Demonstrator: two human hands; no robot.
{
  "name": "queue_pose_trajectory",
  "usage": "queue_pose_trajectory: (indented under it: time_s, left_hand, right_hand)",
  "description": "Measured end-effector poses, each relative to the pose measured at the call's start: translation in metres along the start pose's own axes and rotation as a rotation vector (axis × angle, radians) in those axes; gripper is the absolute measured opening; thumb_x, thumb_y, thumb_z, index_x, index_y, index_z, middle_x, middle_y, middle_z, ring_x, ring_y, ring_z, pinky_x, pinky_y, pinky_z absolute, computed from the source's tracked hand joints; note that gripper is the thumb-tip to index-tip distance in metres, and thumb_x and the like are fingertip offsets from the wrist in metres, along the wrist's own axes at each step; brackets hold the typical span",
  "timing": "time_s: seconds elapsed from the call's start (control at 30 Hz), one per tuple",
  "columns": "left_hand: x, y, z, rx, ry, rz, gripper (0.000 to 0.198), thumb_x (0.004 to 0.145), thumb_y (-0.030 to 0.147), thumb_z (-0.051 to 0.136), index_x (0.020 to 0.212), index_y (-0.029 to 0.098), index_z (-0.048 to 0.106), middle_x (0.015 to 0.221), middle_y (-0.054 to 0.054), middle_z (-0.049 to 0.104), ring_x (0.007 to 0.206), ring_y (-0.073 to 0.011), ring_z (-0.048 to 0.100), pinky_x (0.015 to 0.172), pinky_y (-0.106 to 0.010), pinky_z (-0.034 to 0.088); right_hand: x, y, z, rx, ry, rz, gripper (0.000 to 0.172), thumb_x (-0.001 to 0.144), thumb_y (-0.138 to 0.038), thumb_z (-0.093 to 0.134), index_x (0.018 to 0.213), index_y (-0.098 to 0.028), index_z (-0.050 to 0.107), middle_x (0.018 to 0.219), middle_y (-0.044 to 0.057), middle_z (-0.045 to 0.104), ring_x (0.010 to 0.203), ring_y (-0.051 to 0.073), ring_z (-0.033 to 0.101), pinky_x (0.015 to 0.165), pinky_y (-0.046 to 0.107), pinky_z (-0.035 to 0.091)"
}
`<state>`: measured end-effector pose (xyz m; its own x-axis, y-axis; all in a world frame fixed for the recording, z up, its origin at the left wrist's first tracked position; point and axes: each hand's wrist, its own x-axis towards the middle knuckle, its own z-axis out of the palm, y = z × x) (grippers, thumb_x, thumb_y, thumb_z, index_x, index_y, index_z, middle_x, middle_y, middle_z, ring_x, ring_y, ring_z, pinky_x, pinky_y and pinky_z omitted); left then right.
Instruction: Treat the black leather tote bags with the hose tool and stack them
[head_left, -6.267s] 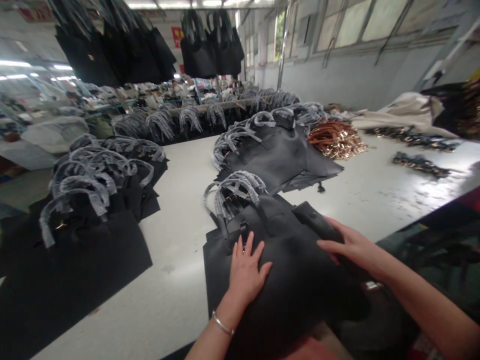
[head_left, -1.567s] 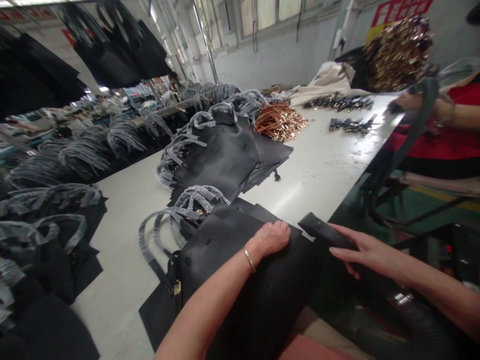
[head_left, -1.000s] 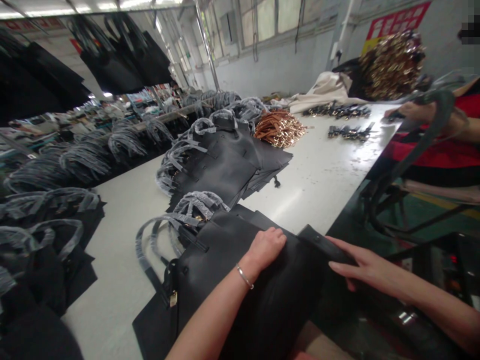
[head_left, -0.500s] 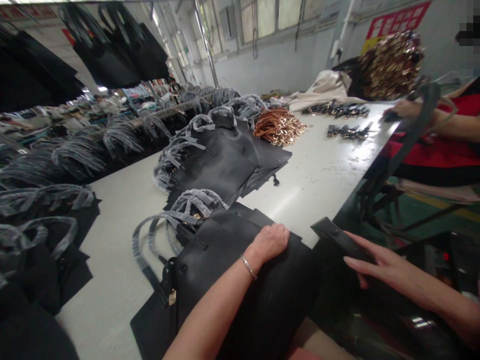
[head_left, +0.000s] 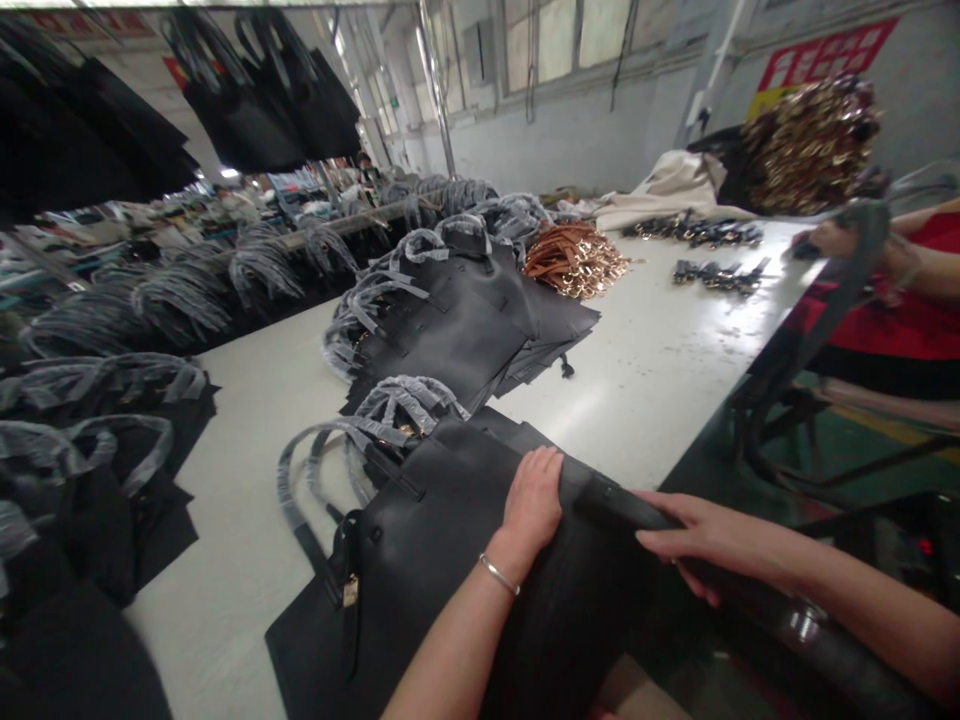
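Observation:
A black handbag (head_left: 442, 520) lies on its side at the near table edge, on top of other dark pieces. Its handles (head_left: 296, 480) are wrapped in clear plastic, and a black tag with a small gold lock (head_left: 350, 590) hangs beside them. My left hand (head_left: 534, 495) rests on the bag's panel, fingers lying over it and holding nothing. To its right, my right hand (head_left: 694, 540) grips a long black piece (head_left: 626, 502) with a flat end, whose exact kind I cannot make out. That end is against or just above the bag's lower edge; its rear runs down into the dark.
More black bags (head_left: 465, 320) are piled farther along the table (head_left: 247, 400), with brown straps with gold clasps (head_left: 574, 258) behind them. Wrapped-handle bags (head_left: 127, 480) stand at left; others (head_left: 255, 110) hang overhead. A person in red (head_left: 862, 310) is at right.
My right hand has brought the black piece leftward onto or just over the bag's edge. My left hand's curled fingers have straightened over the panel. The view has shifted slightly.

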<state>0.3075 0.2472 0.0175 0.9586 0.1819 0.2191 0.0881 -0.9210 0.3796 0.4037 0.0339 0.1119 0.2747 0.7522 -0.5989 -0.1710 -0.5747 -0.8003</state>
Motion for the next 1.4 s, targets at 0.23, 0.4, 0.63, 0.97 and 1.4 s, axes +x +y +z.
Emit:
queue_pose_trajectory:
  time_s: [0.23, 0.4, 0.63, 0.97, 1.4]
  left_hand:
    - [0.005, 0.003, -0.012, 0.004, -0.044, 0.048, 0.043, 0.092, 0.009, 0.038, 0.131, 0.02, 0.053, 0.141, -0.005, 0.05, 0.132, -0.0188, 0.041, 0.115, -0.037, 0.028]
    - [-0.001, -0.008, -0.021, 0.044, -0.053, 0.072, 0.043, 0.091, 0.008, 0.038, 0.128, 0.022, 0.055, 0.139, -0.003, 0.052, 0.127, -0.0176, 0.045, 0.112, -0.034, 0.03]
    - [-0.004, -0.041, -0.036, 0.194, -0.06, 0.003, 0.043, 0.091, 0.004, 0.037, 0.126, 0.02, 0.056, 0.135, -0.006, 0.055, 0.123, -0.019, 0.049, 0.109, -0.038, 0.033]
    - [0.031, -0.004, -0.027, 0.41, -0.249, 0.449, 0.015, 0.095, 0.015, 0.047, 0.087, 0.016, 0.06, 0.088, -0.005, 0.061, 0.084, -0.0187, 0.056, 0.072, -0.028, 0.05]
    - [0.039, -0.004, -0.019, 0.441, -0.232, 0.334, 0.023, 0.096, 0.009, 0.032, 0.098, 0.012, 0.055, 0.094, -0.01, 0.058, 0.077, -0.0202, 0.059, 0.061, -0.028, 0.051]
  right_hand:
    - [0.018, -0.032, -0.01, -0.006, 0.329, -0.109, 0.051, 0.079, -0.045, 0.069, 0.121, -0.02, 0.053, 0.063, -0.005, 0.054, 0.043, 0.012, 0.056, 0.037, 0.02, 0.047]
    - [-0.009, -0.017, -0.032, 0.011, 0.419, -0.126, 0.066, 0.077, -0.045, 0.073, 0.133, -0.021, 0.048, 0.068, -0.004, 0.057, 0.046, 0.013, 0.056, 0.037, 0.022, 0.048]
    - [-0.045, 0.032, -0.024, -0.012, 0.459, -0.054, 0.097, 0.074, -0.054, 0.071, 0.15, -0.013, 0.027, 0.048, -0.005, 0.056, 0.042, 0.018, 0.055, 0.037, 0.025, 0.045]
    - [-0.046, 0.046, -0.014, 0.075, 0.419, -0.096, 0.1, 0.073, -0.057, 0.072, 0.15, -0.011, 0.027, 0.05, -0.005, 0.058, 0.043, 0.016, 0.055, 0.04, 0.024, 0.046]
    - [-0.03, 0.042, -0.014, 0.106, 0.439, -0.128, 0.101, 0.07, -0.054, 0.074, 0.149, -0.013, 0.027, 0.059, -0.003, 0.062, 0.044, 0.015, 0.055, 0.04, 0.025, 0.047]
